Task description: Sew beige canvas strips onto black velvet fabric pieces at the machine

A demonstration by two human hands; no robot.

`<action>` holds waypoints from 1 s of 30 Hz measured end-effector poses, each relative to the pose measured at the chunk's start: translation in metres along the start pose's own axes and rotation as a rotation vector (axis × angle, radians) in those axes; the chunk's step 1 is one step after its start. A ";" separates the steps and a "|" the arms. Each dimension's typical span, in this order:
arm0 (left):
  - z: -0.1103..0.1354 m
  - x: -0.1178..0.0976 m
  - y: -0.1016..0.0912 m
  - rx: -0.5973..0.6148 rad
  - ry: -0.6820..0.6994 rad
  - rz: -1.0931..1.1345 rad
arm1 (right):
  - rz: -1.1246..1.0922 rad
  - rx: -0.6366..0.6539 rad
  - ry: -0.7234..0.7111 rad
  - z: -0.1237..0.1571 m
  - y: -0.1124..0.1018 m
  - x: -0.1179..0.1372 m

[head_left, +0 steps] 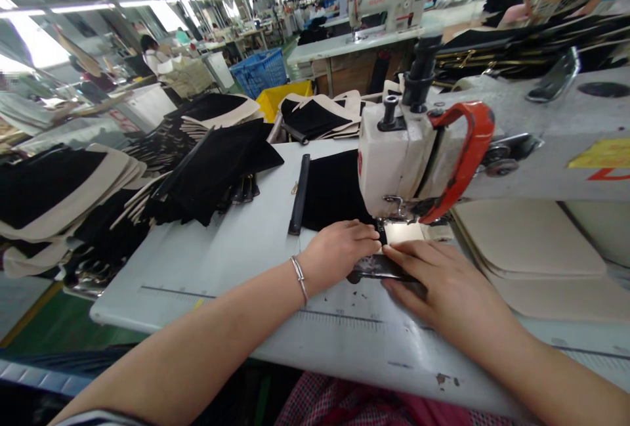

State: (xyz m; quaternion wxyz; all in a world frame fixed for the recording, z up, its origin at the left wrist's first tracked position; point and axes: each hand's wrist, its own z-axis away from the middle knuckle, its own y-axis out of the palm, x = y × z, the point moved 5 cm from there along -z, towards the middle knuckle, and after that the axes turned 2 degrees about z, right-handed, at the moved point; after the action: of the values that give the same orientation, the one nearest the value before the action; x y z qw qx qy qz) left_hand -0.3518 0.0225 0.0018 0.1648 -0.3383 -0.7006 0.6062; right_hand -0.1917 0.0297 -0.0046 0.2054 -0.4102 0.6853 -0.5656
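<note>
My left hand lies knuckles-up on a black fabric piece, fingers curled and pressed down at its near edge by the needle. My right hand rests flat with fingers stretched toward the needle, holding down a small dark strip on the metal plate. Both hands sit directly under the head of the white sewing machine, which has a red-orange guard. A black zipper strip runs along the left edge of the fabric piece.
Stacks of black and beige cut pieces crowd the left of the pale table. More stacks lie behind. Beige panels sit at right. Yellow bin, blue crate, another machine beyond.
</note>
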 end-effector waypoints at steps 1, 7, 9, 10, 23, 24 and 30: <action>-0.002 0.004 0.000 -0.001 -0.012 0.003 | 0.005 0.006 0.005 -0.003 0.001 -0.002; -0.013 0.019 -0.001 -0.070 -0.081 0.009 | 0.037 0.022 0.045 -0.014 0.008 -0.008; -0.015 0.020 -0.001 -0.082 -0.093 0.013 | 0.039 0.014 0.050 -0.016 0.009 -0.009; -0.016 0.021 -0.001 -0.081 -0.100 0.015 | 0.040 0.011 0.053 -0.016 0.009 -0.010; -0.004 0.040 -0.010 -0.143 -0.240 0.211 | 0.089 -0.082 -0.007 -0.015 0.010 -0.009; 0.001 0.051 -0.018 -0.199 -0.314 0.198 | 0.090 -0.096 -0.018 -0.014 0.009 -0.009; 0.050 0.144 -0.056 -0.431 -1.151 -0.022 | 0.131 -0.109 -0.025 -0.011 0.017 -0.012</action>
State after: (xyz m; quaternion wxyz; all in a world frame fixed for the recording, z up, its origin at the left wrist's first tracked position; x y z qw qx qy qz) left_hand -0.5025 0.0800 0.0193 -0.3059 0.0247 -0.7875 0.5345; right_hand -0.1987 0.0460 -0.0194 0.2279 -0.3823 0.7378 -0.5076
